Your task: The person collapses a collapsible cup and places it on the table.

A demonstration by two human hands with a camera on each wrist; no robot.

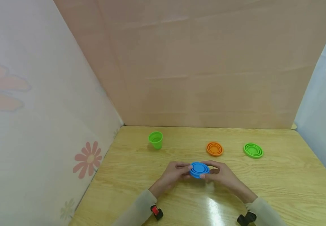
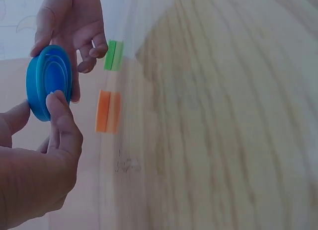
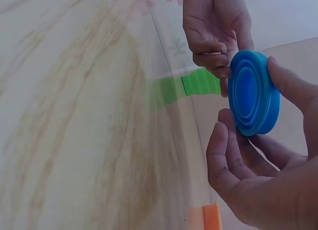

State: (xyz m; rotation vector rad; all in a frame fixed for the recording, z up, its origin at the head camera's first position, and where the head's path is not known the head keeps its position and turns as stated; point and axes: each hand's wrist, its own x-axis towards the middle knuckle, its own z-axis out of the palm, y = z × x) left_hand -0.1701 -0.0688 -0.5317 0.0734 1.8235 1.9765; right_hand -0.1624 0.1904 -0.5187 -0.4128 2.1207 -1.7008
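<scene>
A blue collapsible cup (image 1: 199, 169), folded flat into a disc of concentric rings, is held above the table between both hands. My left hand (image 1: 174, 172) pinches its left side, the thumb on the near face. On the opposite side my right hand (image 1: 224, 175) grips the rim between thumb and fingers. In the left wrist view the blue cup (image 2: 48, 83) stands on edge, a left fingertip on its rings. The right wrist view shows the cup's ringed underside (image 3: 247, 93) with right fingers below it and the thumb on the rim.
An unfolded green cup (image 1: 156, 140) stands at the back left of the wooden table (image 1: 129, 175). An orange folded cup (image 1: 214, 149) and a green folded cup (image 1: 253, 150) lie flat behind and to the right of the hands. A brown wall (image 1: 208, 69) rises behind the table.
</scene>
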